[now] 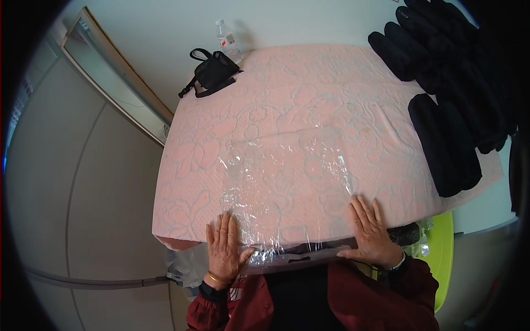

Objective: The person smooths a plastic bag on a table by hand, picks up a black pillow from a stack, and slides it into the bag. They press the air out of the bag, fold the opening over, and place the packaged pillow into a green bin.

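Here, a clear bag (287, 187) lies on the pink cloth (187, 149), its near end over the edge; left hand (222, 248) and right hand (371, 231) rest at its sides, unclenched, fingers outstretched.

A clear plastic bag (281, 185) lay flat.
Wrinkled and shiny, it overhung the near edge of the pink cloth (190, 146).

Clear bag (287, 187) partly hidden under hands (372, 236), bottle label (227, 40) unreadably small, likely green tub (444, 237) half hidden
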`<state>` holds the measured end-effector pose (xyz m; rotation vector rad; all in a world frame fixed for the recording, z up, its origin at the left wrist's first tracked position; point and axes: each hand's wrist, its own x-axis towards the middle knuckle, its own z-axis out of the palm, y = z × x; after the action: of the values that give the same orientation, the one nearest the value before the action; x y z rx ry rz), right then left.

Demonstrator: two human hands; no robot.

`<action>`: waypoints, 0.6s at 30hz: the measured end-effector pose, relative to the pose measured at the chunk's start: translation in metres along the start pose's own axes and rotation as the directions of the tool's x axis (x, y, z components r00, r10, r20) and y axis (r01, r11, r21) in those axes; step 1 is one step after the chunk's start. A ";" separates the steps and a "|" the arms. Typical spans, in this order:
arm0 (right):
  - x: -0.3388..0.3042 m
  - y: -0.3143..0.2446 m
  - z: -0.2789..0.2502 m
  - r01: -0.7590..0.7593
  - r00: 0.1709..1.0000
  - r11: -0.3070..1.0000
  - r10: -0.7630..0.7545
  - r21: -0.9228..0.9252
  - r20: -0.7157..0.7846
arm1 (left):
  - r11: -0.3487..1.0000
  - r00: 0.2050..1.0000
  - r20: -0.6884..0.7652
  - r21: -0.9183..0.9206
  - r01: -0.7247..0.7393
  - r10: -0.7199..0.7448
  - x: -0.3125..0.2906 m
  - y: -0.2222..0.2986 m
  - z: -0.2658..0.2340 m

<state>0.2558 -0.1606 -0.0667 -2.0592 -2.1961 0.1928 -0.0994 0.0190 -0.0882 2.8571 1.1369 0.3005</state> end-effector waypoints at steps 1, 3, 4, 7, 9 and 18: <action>-0.009 -0.003 0.001 -0.003 1.000 1.000 0.003 0.011 -0.019 | 1.000 1.000 -0.017 -0.010 0.008 -0.008 -0.010 0.001 0.002; -0.021 -0.008 0.000 -0.006 0.999 0.999 0.008 0.038 -0.050 | 1.000 0.999 -0.032 -0.024 0.018 -0.019 -0.013 0.003 -0.004; -0.021 -0.007 -0.002 -0.004 0.999 0.999 0.006 0.036 -0.050 | 0.998 0.999 -0.029 -0.059 0.023 -0.025 -0.013 0.003 -0.009; -0.009 0.004 -0.015 0.038 0.988 0.995 -0.023 0.097 -0.151 | 0.992 0.999 -0.022 -0.123 0.039 -0.043 -0.004 0.010 -0.029; 0.014 -0.001 -0.018 0.075 0.985 0.993 -0.058 0.097 -0.165 | 0.972 0.987 -0.079 -0.177 -0.152 0.140 0.023 0.036 -0.038; 0.046 -0.002 0.001 0.125 0.991 0.991 -0.123 0.047 -0.048 | 0.918 0.937 0.020 -0.208 -0.338 0.349 0.057 0.084 0.005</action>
<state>0.2507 -0.1144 -0.0667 -1.8758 -2.2590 0.1843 -0.0014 -0.0029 -0.0741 2.8458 0.5494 0.3250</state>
